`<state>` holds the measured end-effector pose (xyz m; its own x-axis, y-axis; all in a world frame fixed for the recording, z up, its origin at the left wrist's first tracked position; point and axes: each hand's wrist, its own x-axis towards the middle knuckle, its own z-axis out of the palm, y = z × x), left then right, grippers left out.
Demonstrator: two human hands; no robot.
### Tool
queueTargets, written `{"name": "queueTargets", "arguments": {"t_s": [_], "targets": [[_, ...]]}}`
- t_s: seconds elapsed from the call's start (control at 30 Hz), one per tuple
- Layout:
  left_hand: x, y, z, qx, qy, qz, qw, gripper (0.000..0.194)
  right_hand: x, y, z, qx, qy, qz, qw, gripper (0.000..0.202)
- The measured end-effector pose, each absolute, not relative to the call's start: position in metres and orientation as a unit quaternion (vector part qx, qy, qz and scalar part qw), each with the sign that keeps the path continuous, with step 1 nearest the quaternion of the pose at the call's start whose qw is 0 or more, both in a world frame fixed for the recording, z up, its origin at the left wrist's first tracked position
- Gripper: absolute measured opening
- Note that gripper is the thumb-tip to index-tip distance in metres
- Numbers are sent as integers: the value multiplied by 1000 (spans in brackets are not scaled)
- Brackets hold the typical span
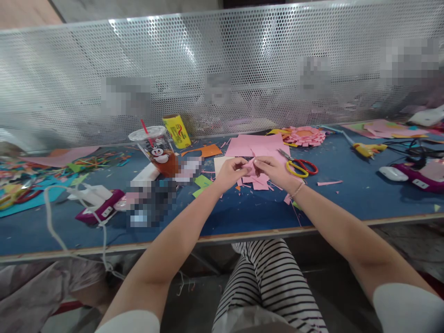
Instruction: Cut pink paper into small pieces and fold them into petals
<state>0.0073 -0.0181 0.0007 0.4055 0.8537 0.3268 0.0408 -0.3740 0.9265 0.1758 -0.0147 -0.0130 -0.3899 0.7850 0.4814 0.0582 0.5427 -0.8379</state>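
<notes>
Left hand [231, 174] and right hand [273, 170] pinching paper [250, 165], fingertips nearly closed; paper lying between grips, near both, long axis unclear.

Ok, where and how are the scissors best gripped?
Probably by the red and yellow loops, from the right: the scissors lie with the loops rightward and nearer the person, the blades pointing left and away. The right hand is close by, holding pink paper.
</notes>
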Motion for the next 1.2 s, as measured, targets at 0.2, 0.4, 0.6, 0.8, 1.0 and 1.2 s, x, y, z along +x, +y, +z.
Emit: {"name": "queueTargets", "arguments": {"t_s": [0.2,0.4,0.6,0.8,1.0,1.2], "targets": [[8,-17,-2,690,313,420,500,17,174,-24,-6,-330,-774,306,445,23],[9,-19,-4,659,294,385,575,15,174,-26,-5,-327,-778,312,436,30],[9,-19,-1,601,301,414,614,21,175,-17,-12,-293,-732,407,461,32],[7,-19,1,589,294,425,622,22,179,-12,-14,-244,-723,460,454,18],[7,-19,1,579,292,420,635,22,180,-13,-13,-238,-744,435,448,12],[7,-19,0,580,292,417,636,24,179,-16,-11,-248,-745,426,450,10]]}}
